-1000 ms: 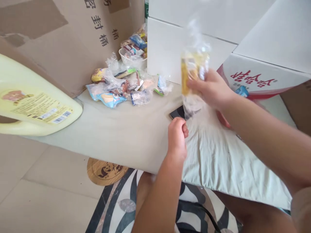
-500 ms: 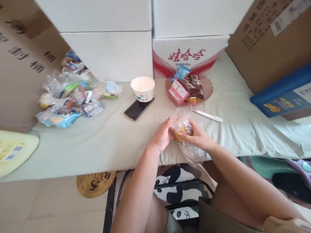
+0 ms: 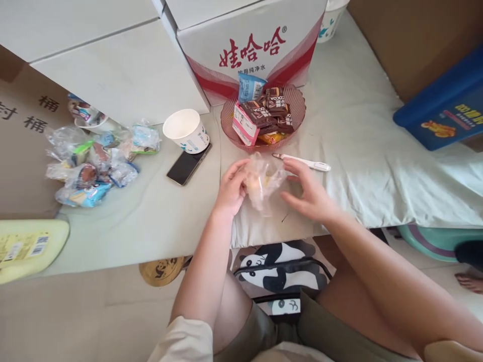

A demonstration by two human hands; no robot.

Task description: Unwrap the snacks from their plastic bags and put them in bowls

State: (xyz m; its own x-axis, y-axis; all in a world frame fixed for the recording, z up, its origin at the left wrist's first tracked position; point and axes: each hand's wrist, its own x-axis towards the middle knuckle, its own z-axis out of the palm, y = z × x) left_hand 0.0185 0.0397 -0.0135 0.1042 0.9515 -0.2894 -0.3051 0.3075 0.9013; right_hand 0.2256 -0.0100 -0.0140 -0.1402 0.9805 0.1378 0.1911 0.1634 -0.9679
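My left hand (image 3: 231, 190) is closed on a crumpled clear plastic bag (image 3: 262, 183), held over the cloth-covered surface. Something pale yellow shows faintly through the film, too blurred to name. Just right of the bag, my right hand (image 3: 309, 193) is open, thumb and fingers apart, with nothing between them. Beyond both hands stands a pink ribbed bowl (image 3: 299, 108) with brown cocoa snack packets (image 3: 260, 114), a pink-and-white box (image 3: 243, 125) and a blue packet (image 3: 249, 88). A white pen-like stick (image 3: 307, 163) lies between the bowl and my right hand.
A paper bowl (image 3: 186, 131) rests partly on a phone (image 3: 184, 168) to the left. Farther left is a pile of wrapped snacks (image 3: 94, 171). White boxes (image 3: 109, 80) and a red-lettered carton (image 3: 245, 50) line the back. A blue container (image 3: 441, 105) stands right.
Both hands were on the bag; my right hand has since come off it and opened. The yellow item shows less clearly. My view has turned, so the surroundings sit differently.
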